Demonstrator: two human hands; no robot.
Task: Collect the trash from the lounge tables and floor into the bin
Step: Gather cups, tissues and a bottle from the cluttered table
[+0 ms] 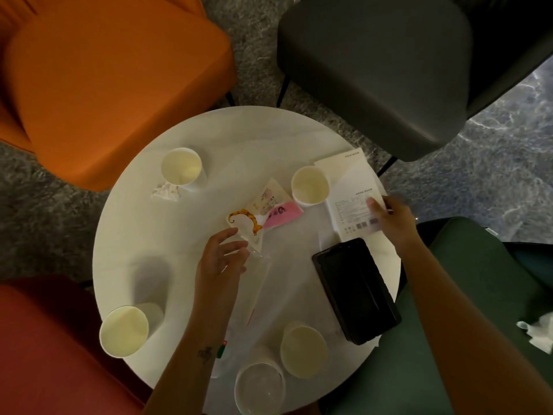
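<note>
The left hand [220, 259] hovers with fingers loosely spread, pinching nothing, just over a snack wrapper [248, 224] and a clear plastic film [260, 283] near the middle of the round white surface [143, 235]. The right hand [389, 217] presses its thumb on a white leaflet [347, 187] at the far right edge, beside a black box [356, 290]. Paper cups, one at [181, 167], and a crumpled tissue [166, 191] lie scattered about.
</note>
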